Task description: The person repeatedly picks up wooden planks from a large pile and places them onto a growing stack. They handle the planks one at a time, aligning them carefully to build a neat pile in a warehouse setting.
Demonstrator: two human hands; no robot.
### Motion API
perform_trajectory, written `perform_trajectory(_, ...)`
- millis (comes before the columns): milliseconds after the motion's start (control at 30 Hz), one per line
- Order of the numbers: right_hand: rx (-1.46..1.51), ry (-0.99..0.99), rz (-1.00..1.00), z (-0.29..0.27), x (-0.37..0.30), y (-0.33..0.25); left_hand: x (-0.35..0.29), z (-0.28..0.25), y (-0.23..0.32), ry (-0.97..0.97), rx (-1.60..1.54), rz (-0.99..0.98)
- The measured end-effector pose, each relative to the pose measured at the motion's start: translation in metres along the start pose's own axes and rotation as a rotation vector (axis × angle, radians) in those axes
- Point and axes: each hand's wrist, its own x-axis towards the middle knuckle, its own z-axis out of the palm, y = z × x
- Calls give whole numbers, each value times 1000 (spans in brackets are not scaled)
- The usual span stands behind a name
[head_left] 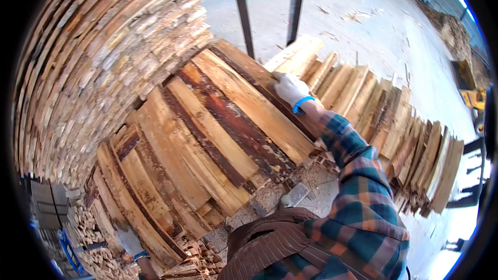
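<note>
My right hand [291, 89], in a white glove with a blue cuff, has its fingers curled onto the edge of a dark-edged wooden board [259, 80]. This board lies at the right side of a layer of rough planks [176, 150], some with bark strips. A reddish-brown bark-covered plank [228, 116] runs through the layer. At the lower left, my left hand [128, 239], also in a pale glove with a blue cuff, is beside the outermost curved-looking plank [140, 207]. Its fingers are too blurred and partly hidden to make out.
A tall stack of boards [119, 52] rises on the left. To the right stands a row of upright-leaning slats [363, 98]. Dark metal posts [295, 5] are at the far side. Wood scraps [91, 228] lie lower left; yellow machinery [473, 98] is far right.
</note>
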Motion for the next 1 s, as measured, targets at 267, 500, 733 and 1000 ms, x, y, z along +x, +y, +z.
perform_trajectory(267,-176,48,-231,35,50,-18,-7,55,-47,289,38,145)
perform_trajectory(500,12,-92,-518,19,-14,-112,-15,-10,14,120,-120,-12)
perform_trajectory(733,-63,-458,-817,161,-211,-388,-11,-34,-5,30,-314,9)
perform_trajectory(1000,69,-452,-464,177,-224,-420,6,-6,-7,138,-241,131)
